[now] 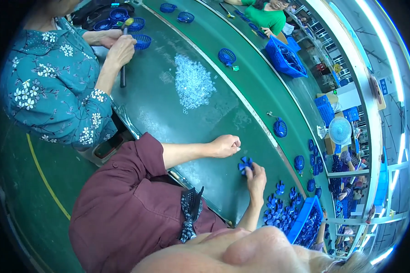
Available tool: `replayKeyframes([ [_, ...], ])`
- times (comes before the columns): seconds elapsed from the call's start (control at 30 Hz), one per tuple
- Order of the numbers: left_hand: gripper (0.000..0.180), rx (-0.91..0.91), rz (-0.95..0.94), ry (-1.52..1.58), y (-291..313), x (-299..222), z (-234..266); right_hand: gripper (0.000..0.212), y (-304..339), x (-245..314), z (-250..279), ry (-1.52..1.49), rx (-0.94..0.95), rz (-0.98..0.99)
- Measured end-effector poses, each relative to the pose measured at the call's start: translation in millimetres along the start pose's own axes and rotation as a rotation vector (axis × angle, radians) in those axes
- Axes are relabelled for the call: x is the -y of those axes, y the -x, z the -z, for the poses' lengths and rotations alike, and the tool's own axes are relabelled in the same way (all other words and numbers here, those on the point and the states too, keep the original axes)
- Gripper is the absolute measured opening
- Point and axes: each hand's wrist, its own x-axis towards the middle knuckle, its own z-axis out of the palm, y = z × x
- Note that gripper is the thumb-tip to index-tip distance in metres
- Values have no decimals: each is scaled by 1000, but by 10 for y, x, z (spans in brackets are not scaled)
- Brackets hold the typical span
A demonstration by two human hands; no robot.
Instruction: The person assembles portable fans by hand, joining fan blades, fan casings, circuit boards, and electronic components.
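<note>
My right hand (pixel 257 178) pinches a small blue fan blade wheel (pixel 245 164) by its edge, just over the green table (pixel 214 182). Close by, my left hand (pixel 224 146) is closed with its fingers curled in. Whatever it may hold is hidden. A heap of similar blue fan blade wheels (pixel 278 213) lies beyond my right forearm. Farther off on the table, past my left hand, spreads a pile of small clear plastic rings (pixel 192 82).
A green conveyor belt (pixel 255 93) runs alongside, carrying blue round grilles (pixel 280 128). A blue crate (pixel 301 217) of blue parts stands beside the blade heap. At left, a co-worker in a flowered shirt (pixel 50 82) holds a black-handled tool (pixel 123 75). Another person in green (pixel 266 18) sits across.
</note>
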Motion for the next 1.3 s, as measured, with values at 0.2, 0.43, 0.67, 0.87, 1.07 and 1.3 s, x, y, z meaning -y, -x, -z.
replayKeyframes([
  [0.2, 22, 2, -75, -96, 24, -43, -28, 43, 187, 250, 45, 20, 35, 15],
  [0.43, 29, 9, -204, -163, -120, -547, 167, 41, 66, 266, -103, -50, -98, 192],
  [0.67, 44, -357, -200, -725, -1437, -275, 970, 39, 69, 72, -423, -224, -203, 67],
  [0.87, 34, -510, -197, -1234, -2141, 96, 1725, 34, 38, 39, -405, -395, -270, 61],
  [1.07, 19, -367, -150, -1571, -2263, 278, 1669, 31, 36, 7, -405, -473, -338, 64],
  [1.3, 12, -211, -463, -1167, -1565, -396, 794, 29, 32, 28, -381, -518, -292, 8],
])
